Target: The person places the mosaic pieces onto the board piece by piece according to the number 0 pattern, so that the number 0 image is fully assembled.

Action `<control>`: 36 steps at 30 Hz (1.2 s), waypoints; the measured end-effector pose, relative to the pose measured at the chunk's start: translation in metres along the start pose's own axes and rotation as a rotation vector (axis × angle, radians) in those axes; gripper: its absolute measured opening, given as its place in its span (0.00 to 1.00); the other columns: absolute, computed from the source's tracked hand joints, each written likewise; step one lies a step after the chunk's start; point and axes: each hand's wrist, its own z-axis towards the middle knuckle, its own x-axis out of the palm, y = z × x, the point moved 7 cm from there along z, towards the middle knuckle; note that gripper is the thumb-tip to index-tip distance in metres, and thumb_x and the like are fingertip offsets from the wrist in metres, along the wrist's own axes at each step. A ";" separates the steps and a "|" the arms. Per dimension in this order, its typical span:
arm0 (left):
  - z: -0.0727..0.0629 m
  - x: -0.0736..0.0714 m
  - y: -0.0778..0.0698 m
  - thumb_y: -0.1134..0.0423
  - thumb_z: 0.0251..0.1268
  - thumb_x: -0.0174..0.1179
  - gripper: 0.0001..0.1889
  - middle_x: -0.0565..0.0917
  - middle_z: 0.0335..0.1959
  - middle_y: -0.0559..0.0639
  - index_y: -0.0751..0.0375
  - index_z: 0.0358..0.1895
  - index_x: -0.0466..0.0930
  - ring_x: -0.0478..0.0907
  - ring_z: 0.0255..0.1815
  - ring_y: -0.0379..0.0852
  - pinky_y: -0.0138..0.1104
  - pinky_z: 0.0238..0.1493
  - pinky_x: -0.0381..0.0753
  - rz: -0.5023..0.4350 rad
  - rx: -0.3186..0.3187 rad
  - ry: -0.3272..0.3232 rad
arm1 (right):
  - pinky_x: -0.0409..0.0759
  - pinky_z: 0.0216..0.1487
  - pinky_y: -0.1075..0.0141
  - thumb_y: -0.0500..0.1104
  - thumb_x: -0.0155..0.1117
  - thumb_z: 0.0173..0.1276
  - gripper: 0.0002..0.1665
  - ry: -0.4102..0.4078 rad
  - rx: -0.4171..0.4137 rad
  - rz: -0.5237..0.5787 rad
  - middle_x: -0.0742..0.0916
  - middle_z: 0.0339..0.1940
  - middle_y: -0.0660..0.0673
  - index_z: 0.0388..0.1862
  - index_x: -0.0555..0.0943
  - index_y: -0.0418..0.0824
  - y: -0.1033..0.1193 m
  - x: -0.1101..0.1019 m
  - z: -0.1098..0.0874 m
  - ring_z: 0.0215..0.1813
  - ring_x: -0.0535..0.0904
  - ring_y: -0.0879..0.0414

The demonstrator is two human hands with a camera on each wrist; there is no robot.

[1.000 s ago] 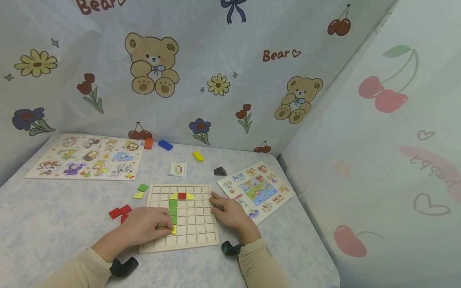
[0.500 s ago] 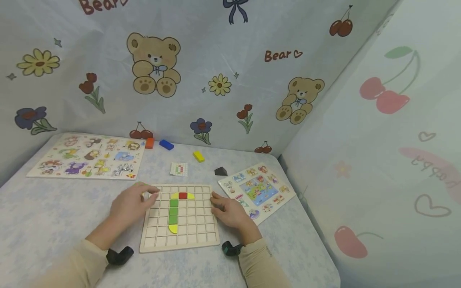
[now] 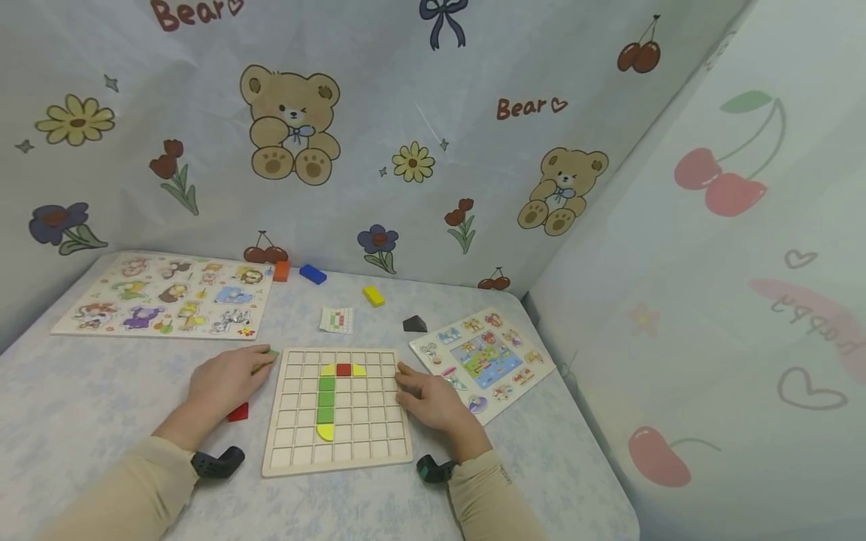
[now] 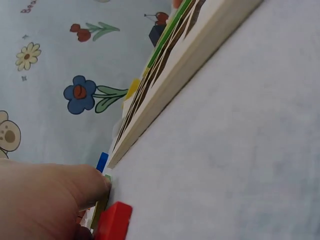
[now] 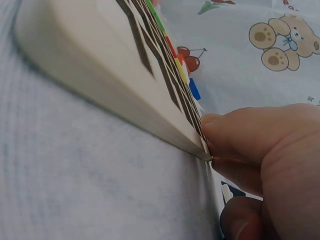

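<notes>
A wooden grid board point(image 3: 368, 443) lies on the table with an upside-down-L shape of coloured tiles in it. Green tiles point(image 3: 326, 398) form the column, with a rounded yellow tile point(image 3: 325, 432) at its foot and a red tile point(image 3: 343, 370) between yellow ones on top. Left of the board, my left hand point(image 3: 223, 379) pinches a green tile point(image 3: 274, 353) by the upper left corner. A red tile point(image 4: 115, 220) lies close under that hand; other loose pieces are hidden by it. My right hand point(image 3: 433, 398) holds the board's right edge with its fingertips.
A small pattern card point(image 3: 337, 320) lies behind the board. Further back are orange point(image 3: 281, 271), blue point(image 3: 313, 274) and yellow point(image 3: 373, 295) blocks, plus a black piece point(image 3: 415, 324). Animal puzzle boards stand left point(image 3: 155, 330) and right point(image 3: 426, 338).
My left hand has let go of the yellow tile at the column's foot and moved left and up, off the board, to the loose green tile. My right hand has stayed at the board's edge.
</notes>
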 end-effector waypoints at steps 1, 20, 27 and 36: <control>-0.001 -0.001 0.000 0.55 0.73 0.62 0.19 0.80 0.67 0.61 0.54 0.63 0.84 0.76 0.66 0.68 0.61 0.52 0.79 0.011 -0.007 -0.001 | 0.69 0.74 0.53 0.51 0.60 0.78 0.27 0.000 0.001 0.001 0.70 0.79 0.58 0.73 0.76 0.47 0.000 0.000 0.000 0.78 0.68 0.54; -0.004 -0.008 -0.001 0.48 0.68 0.68 0.22 0.82 0.62 0.64 0.53 0.61 0.85 0.79 0.60 0.68 0.55 0.41 0.81 -0.072 -0.078 -0.055 | 0.71 0.73 0.53 0.52 0.60 0.78 0.27 -0.014 -0.009 0.015 0.71 0.79 0.55 0.73 0.76 0.46 -0.002 0.001 0.000 0.78 0.68 0.54; -0.021 -0.010 -0.047 0.44 0.65 0.69 0.21 0.85 0.62 0.54 0.45 0.58 0.87 0.81 0.61 0.64 0.46 0.37 0.80 -0.184 -0.021 -0.052 | 0.72 0.72 0.53 0.51 0.60 0.78 0.27 -0.016 -0.016 0.007 0.71 0.79 0.54 0.72 0.77 0.46 0.001 -0.002 -0.001 0.77 0.69 0.52; -0.052 0.018 -0.113 0.44 0.57 0.74 0.11 0.88 0.45 0.32 0.32 0.43 0.89 0.86 0.47 0.41 0.37 0.36 0.79 -0.219 0.173 0.056 | 0.73 0.71 0.54 0.52 0.60 0.78 0.28 -0.011 -0.017 0.001 0.71 0.79 0.56 0.73 0.76 0.46 0.000 -0.002 0.000 0.77 0.69 0.54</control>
